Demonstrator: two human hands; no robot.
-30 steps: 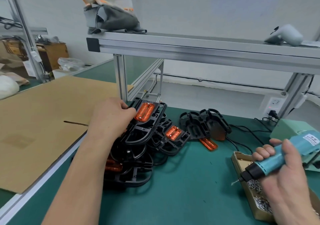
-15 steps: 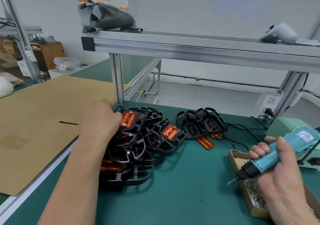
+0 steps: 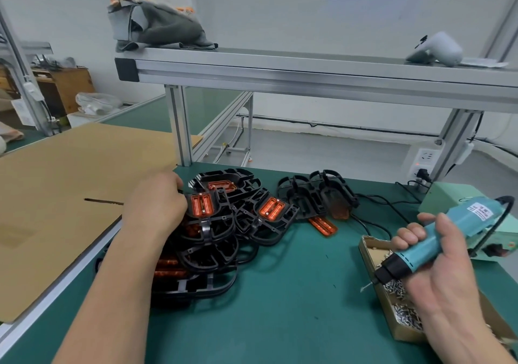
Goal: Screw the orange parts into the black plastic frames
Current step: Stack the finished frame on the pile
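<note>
A heap of black plastic frames [image 3: 213, 240] with orange parts fitted lies on the green mat at centre left. My left hand [image 3: 155, 203] grips the topmost frame [image 3: 206, 217] at its left edge; its orange part [image 3: 201, 205] faces up. Two bare black frames [image 3: 316, 195] lie further right, with a loose orange part [image 3: 322, 225] in front of them. My right hand [image 3: 437, 265] holds a teal electric screwdriver [image 3: 437, 240], bit pointing down-left with a screw on its tip, over the screw box.
A cardboard box of screws [image 3: 392, 330] sits at the right under the screwdriver. A light green power unit [image 3: 448, 195] and cables lie behind it. An aluminium shelf [image 3: 308, 72] spans overhead on posts. A cardboard sheet [image 3: 56, 195] covers the left.
My left hand lowered the frame with the orange part from a raised tilt down onto the heap. The right hand with the screwdriver stayed roughly in place.
</note>
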